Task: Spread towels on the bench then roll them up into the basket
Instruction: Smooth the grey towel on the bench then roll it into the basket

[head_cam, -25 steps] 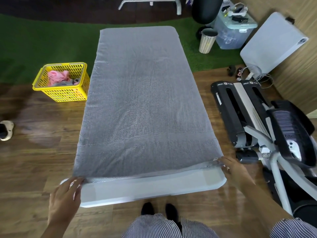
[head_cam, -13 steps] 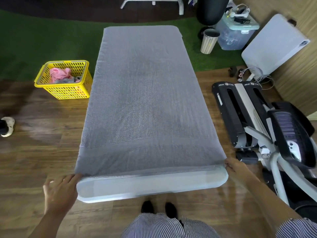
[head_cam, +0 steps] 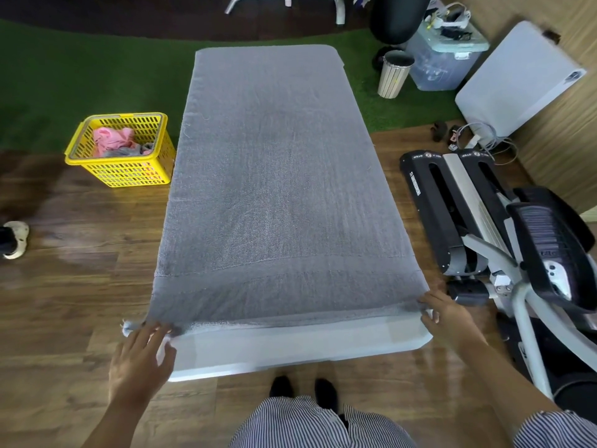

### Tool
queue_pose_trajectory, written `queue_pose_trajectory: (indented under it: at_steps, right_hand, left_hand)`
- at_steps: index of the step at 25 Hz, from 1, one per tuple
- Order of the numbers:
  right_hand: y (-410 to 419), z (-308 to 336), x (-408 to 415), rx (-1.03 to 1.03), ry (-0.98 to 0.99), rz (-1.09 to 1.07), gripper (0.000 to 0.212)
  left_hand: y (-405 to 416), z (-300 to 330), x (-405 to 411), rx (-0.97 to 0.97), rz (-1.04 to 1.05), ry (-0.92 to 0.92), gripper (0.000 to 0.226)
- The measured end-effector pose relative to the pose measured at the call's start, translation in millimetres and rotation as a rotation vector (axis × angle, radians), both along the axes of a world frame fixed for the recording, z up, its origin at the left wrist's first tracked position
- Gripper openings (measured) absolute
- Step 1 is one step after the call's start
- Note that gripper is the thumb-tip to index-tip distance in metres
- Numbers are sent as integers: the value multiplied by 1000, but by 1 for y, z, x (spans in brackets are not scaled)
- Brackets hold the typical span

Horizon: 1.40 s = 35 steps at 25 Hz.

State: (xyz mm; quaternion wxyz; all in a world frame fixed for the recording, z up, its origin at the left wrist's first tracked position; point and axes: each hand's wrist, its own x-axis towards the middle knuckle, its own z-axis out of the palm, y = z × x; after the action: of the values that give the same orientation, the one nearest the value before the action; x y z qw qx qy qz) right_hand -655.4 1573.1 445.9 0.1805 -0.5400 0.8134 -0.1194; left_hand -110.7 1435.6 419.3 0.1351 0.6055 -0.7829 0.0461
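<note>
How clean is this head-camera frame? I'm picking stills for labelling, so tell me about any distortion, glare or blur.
Head view: wide-angle bending curves the turf edge and splays the bench outward toward the camera; soft window-like glare lies on the wooden floor at left; the left hand is slightly motion-smeared at the fingers, the right hand less so; the grey towel is evenly lit and sharp.

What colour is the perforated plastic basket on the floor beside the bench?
Yellow; the perforated plastic basket shows clearly in the head view.
</note>
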Motion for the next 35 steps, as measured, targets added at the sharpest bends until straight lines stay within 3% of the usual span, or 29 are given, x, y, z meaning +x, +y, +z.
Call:
queue_pose_trajectory:
  at_steps: [4,11,15,20,24,30,35]
  right_hand:
    - [-8,4,2,-4,-10,33,39]
    - [-16,8,-2,254,-75,1,18]
    - [-16,3,5,97,-43,-52,4]
    - [-8,-5,10,-90,40,-27,10]
    - [-1,3,8,68,50,-25,34]
    - [-16,3,12,67,16,-30,22]
    - [-18,9,6,281,12,-116,15]
  left_hand:
    - [-8,7,1,40,45,-42,36]
    - [-16,15,25,149,-97,-236,52]
    - [-23,16,18,103,-58,-243,49]
    - [-19,12,3,16,-65,-85,41]
    - [-15,5,5,35,-28,-27,41]
    - [-25,11,5,52,-49,-121,44]
    - [-26,15,20,87,-87,-227,48]
